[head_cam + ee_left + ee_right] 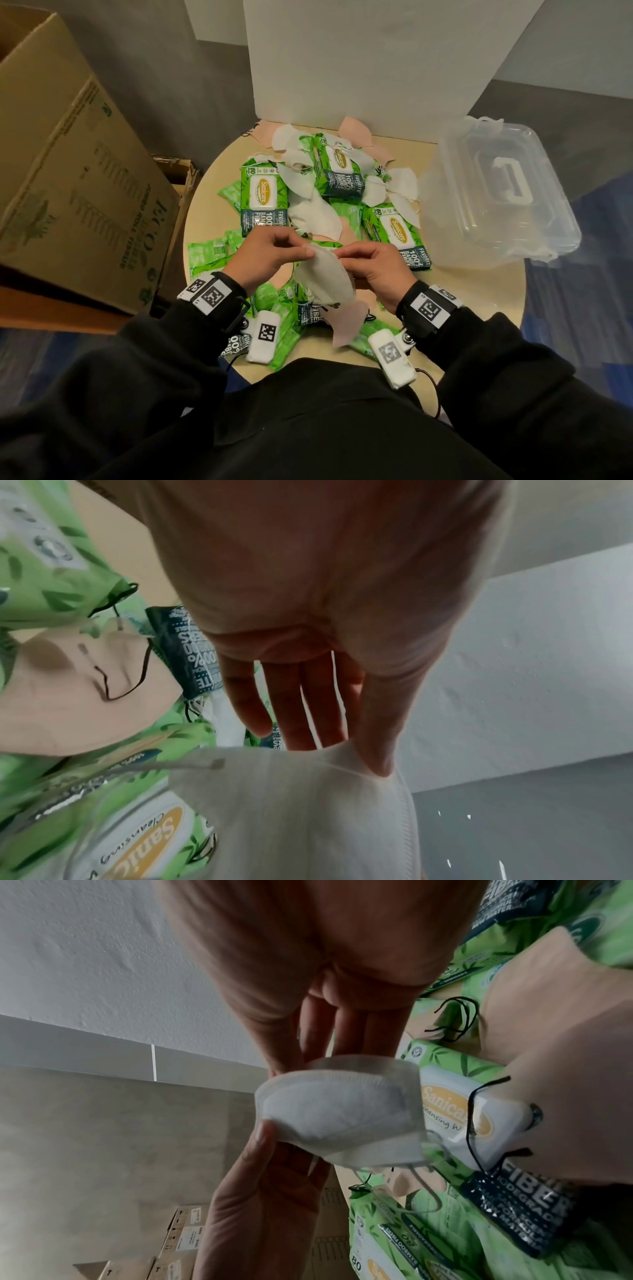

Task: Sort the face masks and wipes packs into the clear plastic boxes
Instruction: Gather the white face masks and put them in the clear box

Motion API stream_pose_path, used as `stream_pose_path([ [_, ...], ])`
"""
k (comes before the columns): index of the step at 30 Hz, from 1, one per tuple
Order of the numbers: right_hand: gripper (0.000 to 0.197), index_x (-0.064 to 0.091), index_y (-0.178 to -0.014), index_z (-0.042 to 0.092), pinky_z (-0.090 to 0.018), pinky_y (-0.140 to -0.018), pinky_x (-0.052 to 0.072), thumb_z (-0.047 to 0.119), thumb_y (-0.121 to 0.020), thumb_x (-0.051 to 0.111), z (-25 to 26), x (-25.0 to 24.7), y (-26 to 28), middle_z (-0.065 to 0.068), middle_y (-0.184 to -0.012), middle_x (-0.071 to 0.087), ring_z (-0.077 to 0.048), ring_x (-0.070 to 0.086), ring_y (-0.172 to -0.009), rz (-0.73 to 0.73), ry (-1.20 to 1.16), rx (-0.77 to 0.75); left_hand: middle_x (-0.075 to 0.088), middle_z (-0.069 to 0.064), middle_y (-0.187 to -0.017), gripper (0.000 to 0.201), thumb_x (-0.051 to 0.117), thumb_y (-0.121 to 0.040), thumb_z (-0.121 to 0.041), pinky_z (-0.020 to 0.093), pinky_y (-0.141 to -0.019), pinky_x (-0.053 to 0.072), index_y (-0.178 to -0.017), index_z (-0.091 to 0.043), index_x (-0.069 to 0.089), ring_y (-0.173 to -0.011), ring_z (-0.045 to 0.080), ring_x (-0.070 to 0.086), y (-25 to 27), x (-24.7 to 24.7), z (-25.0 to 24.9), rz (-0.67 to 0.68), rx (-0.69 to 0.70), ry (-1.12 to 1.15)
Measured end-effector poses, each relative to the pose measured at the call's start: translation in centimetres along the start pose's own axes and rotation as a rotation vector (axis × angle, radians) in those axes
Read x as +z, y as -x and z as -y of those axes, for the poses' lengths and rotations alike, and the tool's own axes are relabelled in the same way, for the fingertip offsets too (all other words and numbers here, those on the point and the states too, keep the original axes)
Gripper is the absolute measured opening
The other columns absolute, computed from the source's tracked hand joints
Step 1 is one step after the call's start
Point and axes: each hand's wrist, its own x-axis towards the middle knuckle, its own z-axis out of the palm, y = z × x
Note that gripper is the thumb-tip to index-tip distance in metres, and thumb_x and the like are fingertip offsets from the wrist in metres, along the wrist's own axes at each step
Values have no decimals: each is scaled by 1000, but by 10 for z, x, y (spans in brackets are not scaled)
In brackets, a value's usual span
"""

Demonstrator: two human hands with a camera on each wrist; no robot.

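Currently pinched at its top edge between left hand [265,255] and right hand [380,270]: white mask [323,277]. Could snag loose ear loops, dragging neighbouring masks off table [479,291].

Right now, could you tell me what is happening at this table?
A person is holding one white face mask above the pile, the left hand and right hand each pinching its top edge. Wipes packs and more masks lie mixed on the round table. The clear plastic box on the right has its lid on.
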Motion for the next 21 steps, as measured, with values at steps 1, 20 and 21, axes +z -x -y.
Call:
stream_pose_path([
  [1, 13, 79, -94, 8, -30, -64, 56, -2, -86, 73, 0, 0, 0, -6, -84, 76, -16, 65, -71, -7, -10, 6, 76, 20, -93, 11, 83, -80, -3, 37, -89, 52, -76, -13, 78, -87, 18, 68, 1, 1, 1, -10, -4, 30],
  [20, 10, 78, -92, 5, -59, -74, 61, 2, -83, 80, 8, 6, 6, -14, -90, 75, -20, 70, -82, -42, 182, -80, 67, 10, -72, 22, 88, -71, 0, 36, -71, 50, -68, -9, 69, -72, 21, 60, 1, 4, 8, -101, -25, 84],
  [21, 11, 78, -92, 3, -60, -75, 60, -1, -82, 80, 8, 6, 6, -17, -90, 75, -21, 70, -82, -40, 187, -81, 67, 11, -72, 22, 89, -72, 0, 37, -70, 50, -68, -8, 69, -72, 22, 60, 1, 5, 8, -102, -29, 81],
])
